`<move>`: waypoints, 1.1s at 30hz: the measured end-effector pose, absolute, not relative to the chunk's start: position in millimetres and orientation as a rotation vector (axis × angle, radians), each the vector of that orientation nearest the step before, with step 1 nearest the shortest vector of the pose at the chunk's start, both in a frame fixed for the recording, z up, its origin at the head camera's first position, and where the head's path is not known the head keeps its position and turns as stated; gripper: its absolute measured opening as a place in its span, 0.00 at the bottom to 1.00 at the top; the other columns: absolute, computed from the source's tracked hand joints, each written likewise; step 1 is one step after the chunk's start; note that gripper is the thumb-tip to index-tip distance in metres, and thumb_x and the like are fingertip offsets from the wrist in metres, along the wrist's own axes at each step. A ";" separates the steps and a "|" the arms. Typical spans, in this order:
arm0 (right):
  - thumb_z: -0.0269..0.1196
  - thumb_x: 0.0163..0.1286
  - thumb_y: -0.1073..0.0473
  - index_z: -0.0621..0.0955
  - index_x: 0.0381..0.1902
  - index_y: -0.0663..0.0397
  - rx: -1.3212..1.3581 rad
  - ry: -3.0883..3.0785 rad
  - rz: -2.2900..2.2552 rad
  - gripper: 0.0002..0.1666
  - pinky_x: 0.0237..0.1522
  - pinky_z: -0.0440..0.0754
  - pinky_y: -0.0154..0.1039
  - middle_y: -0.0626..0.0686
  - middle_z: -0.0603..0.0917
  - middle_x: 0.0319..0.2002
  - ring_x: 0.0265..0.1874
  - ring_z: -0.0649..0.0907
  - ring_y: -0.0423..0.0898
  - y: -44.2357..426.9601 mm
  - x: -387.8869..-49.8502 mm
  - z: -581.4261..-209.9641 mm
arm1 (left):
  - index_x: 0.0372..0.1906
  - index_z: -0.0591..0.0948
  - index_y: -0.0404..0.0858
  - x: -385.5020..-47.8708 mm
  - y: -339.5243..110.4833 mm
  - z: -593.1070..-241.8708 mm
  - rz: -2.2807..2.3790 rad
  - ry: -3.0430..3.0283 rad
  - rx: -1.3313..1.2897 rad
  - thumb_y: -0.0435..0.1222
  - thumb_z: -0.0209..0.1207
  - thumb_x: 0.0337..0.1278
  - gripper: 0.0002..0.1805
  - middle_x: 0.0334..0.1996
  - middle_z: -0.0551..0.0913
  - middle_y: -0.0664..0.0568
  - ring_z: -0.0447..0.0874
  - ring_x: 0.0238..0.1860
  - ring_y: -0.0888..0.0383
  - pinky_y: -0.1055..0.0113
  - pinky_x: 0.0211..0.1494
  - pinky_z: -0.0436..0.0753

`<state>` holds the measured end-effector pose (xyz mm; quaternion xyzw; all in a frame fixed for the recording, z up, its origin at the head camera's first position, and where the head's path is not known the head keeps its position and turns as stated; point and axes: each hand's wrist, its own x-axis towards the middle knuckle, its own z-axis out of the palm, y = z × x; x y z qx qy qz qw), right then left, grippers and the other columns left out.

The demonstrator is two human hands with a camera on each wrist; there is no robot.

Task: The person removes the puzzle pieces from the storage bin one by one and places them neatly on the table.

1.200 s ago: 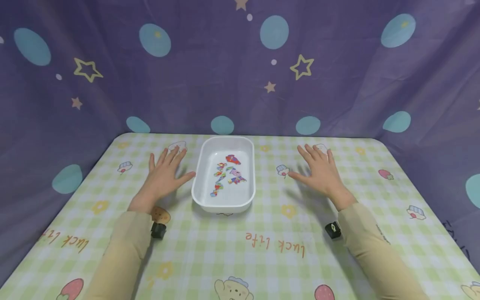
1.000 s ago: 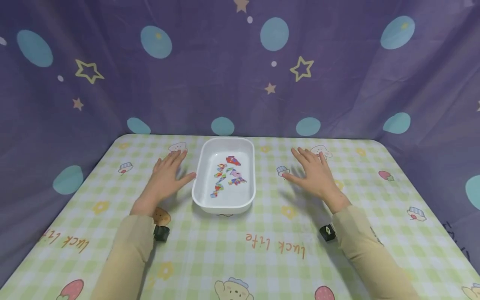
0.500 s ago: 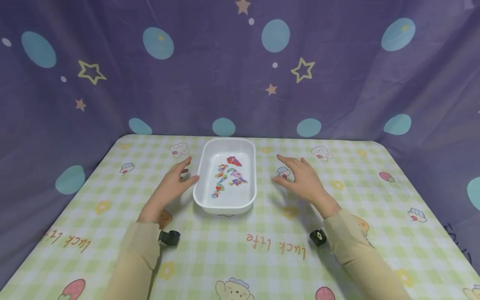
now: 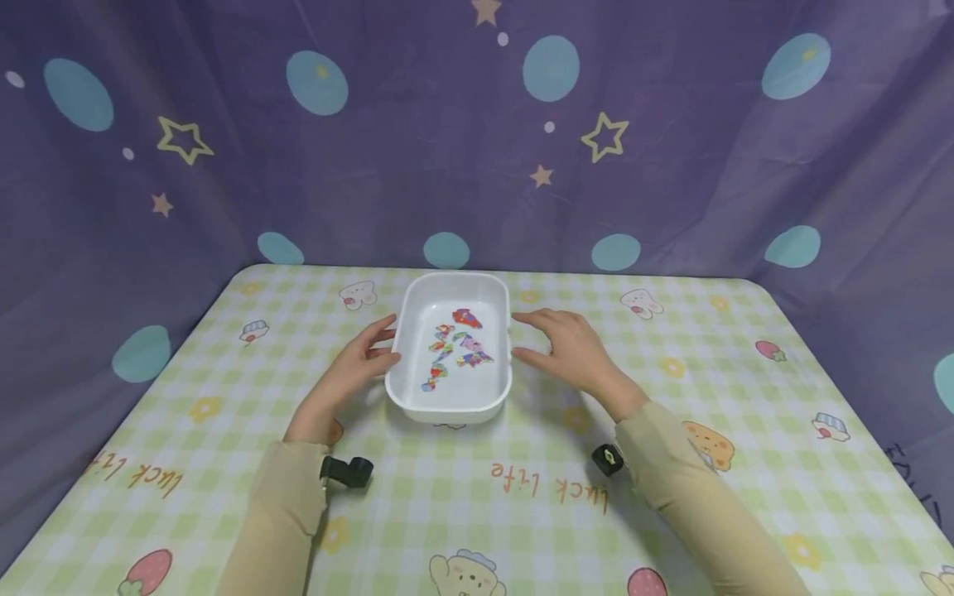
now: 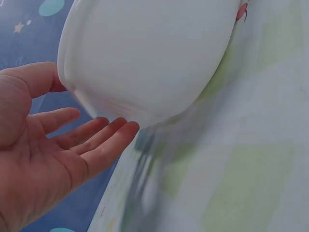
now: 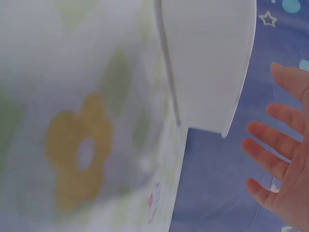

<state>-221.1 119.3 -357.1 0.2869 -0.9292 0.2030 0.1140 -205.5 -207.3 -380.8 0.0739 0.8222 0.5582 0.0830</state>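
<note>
A white rectangular tray (image 4: 448,415) with rounded corners sits left of the table's middle. Small, flat, colourful cut-out pieces (image 4: 467,319) lie inside it, several in number. At its left side is my left hand (image 4: 344,379). In the left wrist view the thumb meets the tray rim and the relaxed fingers reach the wall (image 5: 145,58) of the tray. My right hand (image 4: 575,354) is beside the right wall, fingers extended and thumb spread. The right wrist view shows a gap between those fingers and the tray side (image 6: 207,58). Neither hand grips anything.
A green-and-white checked tablecloth (image 4: 417,513) with cartoon prints covers the table. Behind it hangs a purple curtain (image 4: 417,165) with stars and blue ovals. Black wrist devices (image 4: 358,473) are strapped near both beige sleeves (image 4: 674,463).
Both hands have moved inward to the tray's sides, the right one travelling farther to the left. Their spread fingers have drawn closer together. The tray and its pieces stay in place.
</note>
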 end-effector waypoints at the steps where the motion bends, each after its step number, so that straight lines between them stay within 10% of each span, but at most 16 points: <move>1: 0.59 0.59 0.40 0.74 0.58 0.45 0.850 -2.730 0.583 0.31 0.58 0.66 0.51 0.51 0.78 0.54 0.54 0.76 0.50 115.3 -221.2 -355.9 | 0.71 0.51 0.43 -205.2 -207.3 -381.6 1.687 2.433 0.217 0.34 0.53 0.58 0.37 0.66 0.58 0.38 0.66 0.60 0.41 0.52 0.60 0.70; 33: 0.67 0.53 0.52 0.81 0.45 0.40 1.096 -3.068 0.002 0.19 0.57 0.66 0.51 0.44 0.83 0.44 0.46 0.79 0.44 29.0 -255.4 -358.2 | 0.70 0.53 0.44 -205.2 -206.8 -385.2 1.744 2.354 0.145 0.33 0.53 0.58 0.36 0.66 0.59 0.39 0.64 0.62 0.42 0.53 0.60 0.69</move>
